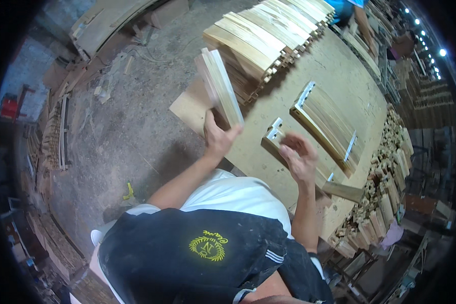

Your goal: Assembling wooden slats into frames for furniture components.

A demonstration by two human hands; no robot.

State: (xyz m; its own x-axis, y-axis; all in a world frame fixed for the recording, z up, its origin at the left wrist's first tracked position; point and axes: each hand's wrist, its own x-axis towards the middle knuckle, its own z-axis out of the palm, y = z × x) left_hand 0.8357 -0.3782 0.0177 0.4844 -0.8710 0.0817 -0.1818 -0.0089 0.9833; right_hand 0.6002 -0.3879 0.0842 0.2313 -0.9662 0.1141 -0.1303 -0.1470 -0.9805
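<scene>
My left hand (219, 136) is closed around the lower end of a few stacked wooden slats (222, 83). They stand tilted above the near left edge of the workbench (334, 55). My right hand (300, 154) is raised over the bench, slightly blurred, its fingers loosely curled and apart with nothing between them. Beside and partly beneath it is a narrow wooden piece with a metal end bracket (274, 130). Farther right lies a wider slatted wooden panel (327, 129) with metal strips at both ends.
A long row of stacked slats (268, 33) covers the far bench. Many short wood pieces (382, 187) line the right edge, near a loose wooden block (343, 191). Another person's arm (364, 28) shows at the far right. A yellow tool (129, 191) lies on the floor.
</scene>
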